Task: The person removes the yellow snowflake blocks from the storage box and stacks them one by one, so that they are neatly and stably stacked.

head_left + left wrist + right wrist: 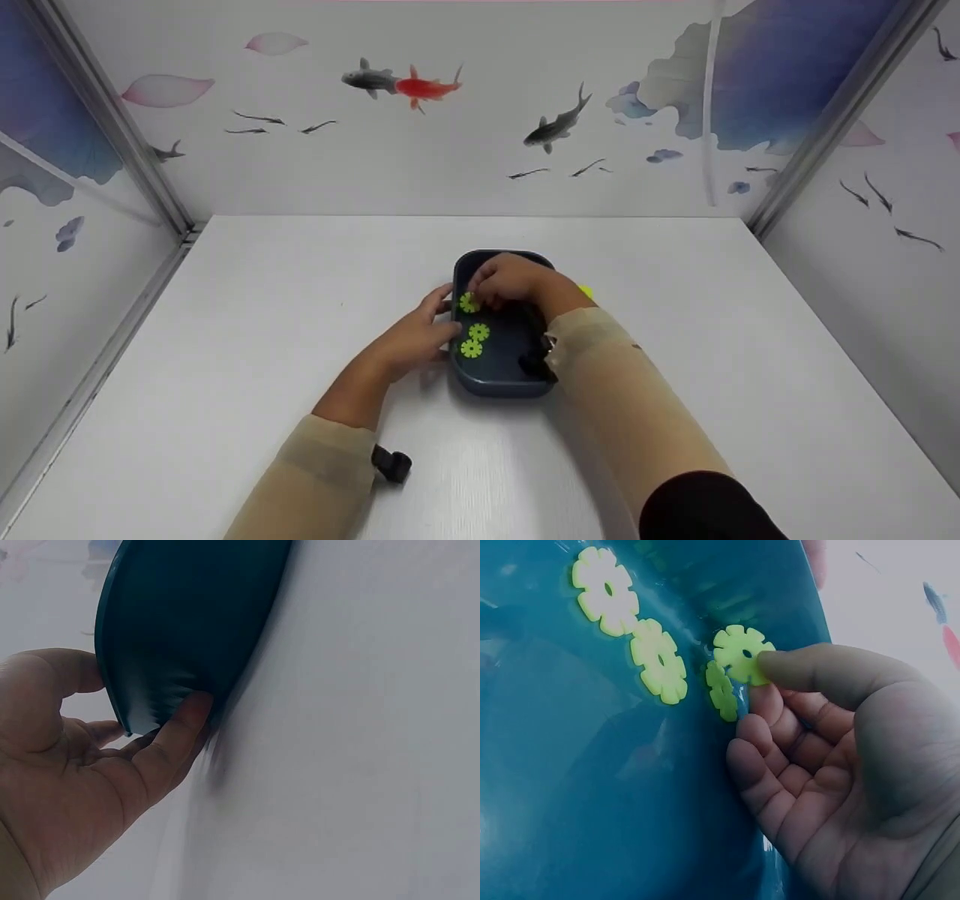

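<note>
A dark blue-green tray [499, 388] with rounded corners stands on the table. My left hand [416, 341] grips its left side, thumb over the rim and fingertips on the outer wall [199, 611]. Inside the tray, my right hand [840, 757] pinches a yellow-green flower-shaped disc [739, 645] between thumb and index finger, close to the wall. Just below that piece, a darker flower shape [721, 694] shows. Two more such discs, one [604, 592] farther off and one [658, 664] nearer, lie in a row on the tray floor.
A bright yellow patch [586, 291] peeks out past the right forearm, beside the tray; the rest of it is hidden. White panels [480, 150] printed with fish and petals enclose the white table [300, 270] at the back and sides.
</note>
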{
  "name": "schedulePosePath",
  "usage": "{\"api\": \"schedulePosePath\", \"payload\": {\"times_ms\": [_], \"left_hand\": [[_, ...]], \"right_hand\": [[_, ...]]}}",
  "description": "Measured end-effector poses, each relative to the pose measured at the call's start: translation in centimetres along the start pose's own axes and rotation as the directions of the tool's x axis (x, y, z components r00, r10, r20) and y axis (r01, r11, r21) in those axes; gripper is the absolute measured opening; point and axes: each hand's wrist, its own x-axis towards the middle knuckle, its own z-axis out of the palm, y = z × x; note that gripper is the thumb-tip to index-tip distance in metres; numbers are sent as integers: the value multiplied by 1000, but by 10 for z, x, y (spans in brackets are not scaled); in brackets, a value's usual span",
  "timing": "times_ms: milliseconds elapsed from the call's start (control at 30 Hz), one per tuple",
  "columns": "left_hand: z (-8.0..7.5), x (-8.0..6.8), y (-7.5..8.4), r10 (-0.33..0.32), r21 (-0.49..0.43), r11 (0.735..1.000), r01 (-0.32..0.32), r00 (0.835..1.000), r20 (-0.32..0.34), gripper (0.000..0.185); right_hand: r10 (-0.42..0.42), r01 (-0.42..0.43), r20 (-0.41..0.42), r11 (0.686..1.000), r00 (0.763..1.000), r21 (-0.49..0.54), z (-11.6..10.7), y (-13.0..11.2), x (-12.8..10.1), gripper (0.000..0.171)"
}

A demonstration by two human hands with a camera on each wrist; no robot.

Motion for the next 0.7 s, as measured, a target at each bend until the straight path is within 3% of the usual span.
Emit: {"api": "schedulePosePath", "payload": {"times_ms": [400,500,700], "left_hand": [[2,0,1,0,19,1000,1,1000,-11,71],[2,-1,2,-17,24,1000,18,1000,-22,72],[1,0,3,-34,27,999,35,999,-36,71]], "right_hand": [[-75,112,-158,963,985,243,-13,-22,-12,19],[-73,130,-176,932,982,340,-20,-30,-21,19],[-101,214,-241,835,965,507,-26,-34,-49,25]]}}
